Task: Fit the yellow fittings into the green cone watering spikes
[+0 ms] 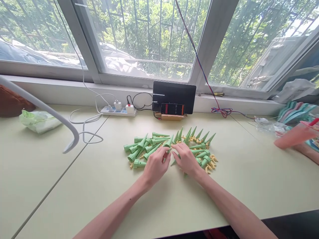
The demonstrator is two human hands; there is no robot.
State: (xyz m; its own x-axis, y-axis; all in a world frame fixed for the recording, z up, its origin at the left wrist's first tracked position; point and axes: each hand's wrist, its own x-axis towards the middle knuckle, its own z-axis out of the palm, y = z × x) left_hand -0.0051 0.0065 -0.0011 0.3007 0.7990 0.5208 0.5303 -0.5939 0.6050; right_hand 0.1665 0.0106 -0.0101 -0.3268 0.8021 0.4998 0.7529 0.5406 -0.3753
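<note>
A heap of several green plastic cone spikes (pixel 149 146) lies in the middle of the pale table (pixel 99 186), with small yellow pieces (pixel 211 162) among them on the right. My left hand (pixel 156 166) rests at the pile's near edge, fingers curled onto a green spike. My right hand (pixel 186 158) lies beside it, fingers bent over the spikes and pinching at one near the left hand's fingertips. The two hands nearly touch.
A dark tablet (pixel 173 96) with a phone (pixel 172 109) leaning on it stands at the sill. A power strip (pixel 119 111) with cables sits left of it. A white curved arm (pixel 50 116) and a bag (pixel 37 121) are at left. Another person's hand (pixel 294 139) shows far right.
</note>
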